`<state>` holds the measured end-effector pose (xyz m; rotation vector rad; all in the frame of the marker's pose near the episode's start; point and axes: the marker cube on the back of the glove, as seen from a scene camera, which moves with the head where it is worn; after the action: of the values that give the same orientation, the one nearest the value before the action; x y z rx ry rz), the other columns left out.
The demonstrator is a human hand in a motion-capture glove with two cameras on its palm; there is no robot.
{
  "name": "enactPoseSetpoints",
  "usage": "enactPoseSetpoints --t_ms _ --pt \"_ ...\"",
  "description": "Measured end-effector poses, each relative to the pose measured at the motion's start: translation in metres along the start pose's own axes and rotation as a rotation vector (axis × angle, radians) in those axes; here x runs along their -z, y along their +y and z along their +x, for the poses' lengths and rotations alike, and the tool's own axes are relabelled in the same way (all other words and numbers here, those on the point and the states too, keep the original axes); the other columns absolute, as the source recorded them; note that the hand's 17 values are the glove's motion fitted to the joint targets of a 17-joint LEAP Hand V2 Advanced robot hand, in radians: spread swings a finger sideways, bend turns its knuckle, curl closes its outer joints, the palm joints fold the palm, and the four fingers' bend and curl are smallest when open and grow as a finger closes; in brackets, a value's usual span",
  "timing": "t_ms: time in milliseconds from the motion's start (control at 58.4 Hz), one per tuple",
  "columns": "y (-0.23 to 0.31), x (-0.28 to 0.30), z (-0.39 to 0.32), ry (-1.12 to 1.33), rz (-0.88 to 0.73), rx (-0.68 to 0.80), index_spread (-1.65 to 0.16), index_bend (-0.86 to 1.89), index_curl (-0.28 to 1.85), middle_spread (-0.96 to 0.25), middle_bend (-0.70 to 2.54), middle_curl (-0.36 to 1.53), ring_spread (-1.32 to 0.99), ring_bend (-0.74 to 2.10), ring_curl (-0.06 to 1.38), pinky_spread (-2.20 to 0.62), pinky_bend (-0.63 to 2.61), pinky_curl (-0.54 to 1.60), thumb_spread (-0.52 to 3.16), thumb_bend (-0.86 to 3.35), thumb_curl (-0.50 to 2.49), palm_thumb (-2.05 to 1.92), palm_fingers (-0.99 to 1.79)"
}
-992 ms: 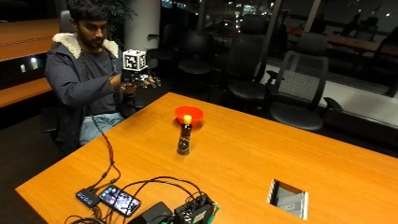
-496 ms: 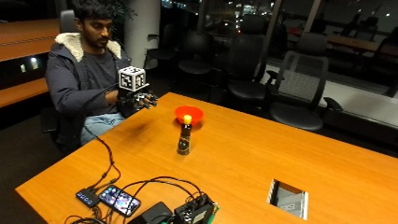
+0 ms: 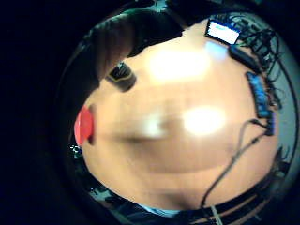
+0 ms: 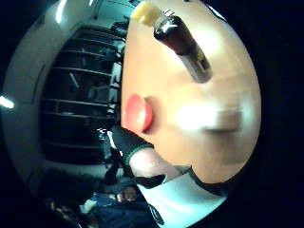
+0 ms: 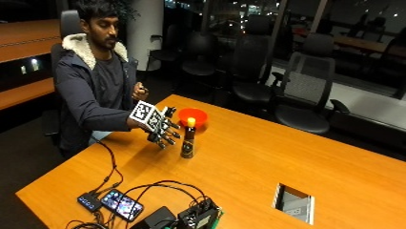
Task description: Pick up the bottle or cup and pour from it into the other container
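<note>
A dark bottle [image 5: 187, 141] with a yellow cap stands upright on the wooden table [image 5: 266, 162]. Just behind it sits a red bowl [image 5: 193, 116]. My gloved right hand [image 5: 164, 130] hovers right beside the bottle on the person's side, fingers spread and straight, holding nothing. In the thumb side palm view the bottle [image 4: 183, 43] and the red bowl [image 4: 138, 113] lie close together on the table. The little finger side palm view shows the bottle's base [image 3: 121, 77] and the bowl's edge [image 3: 85, 125]. The bare left hand [image 5: 139, 91] is raised near the person's chest.
Phones [image 5: 124, 204], a black box [image 5: 197, 217] and several cables [image 5: 146, 188] lie at the table's near corner. A rectangular cable port [image 5: 296, 204] is cut into the tabletop at the near right. Office chairs [image 5: 304, 90] stand beyond the far edge.
My right hand has come down from chest height and moved forward over the table to the bottle's side. Bottle and bowl have stayed put.
</note>
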<state>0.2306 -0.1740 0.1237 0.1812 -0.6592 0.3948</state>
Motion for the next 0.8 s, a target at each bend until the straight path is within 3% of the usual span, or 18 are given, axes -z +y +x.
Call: enactPoseSetpoints --t_ms 376,565,804 --pt "-0.080 -0.052 0.002 -0.643 -0.049 0.133 -0.23 0.14 0.19 0.17 0.33 0.34 0.24 0.38 0.28 0.38 0.78 0.28 0.82 -0.02 0.34 0.36 0.10" --pt "-0.098 -0.074 0.002 -0.713 -0.039 0.150 -0.26 0.14 0.22 0.02 0.41 0.36 0.15 0.43 0.29 0.33 0.68 0.25 0.77 -0.03 0.36 0.45 0.40" --pt "-0.109 -0.085 -0.002 -0.775 0.028 0.141 -0.32 0.12 0.25 -0.20 0.44 0.37 -0.09 0.54 0.33 0.15 0.57 0.25 0.75 -0.02 0.38 0.60 1.01"
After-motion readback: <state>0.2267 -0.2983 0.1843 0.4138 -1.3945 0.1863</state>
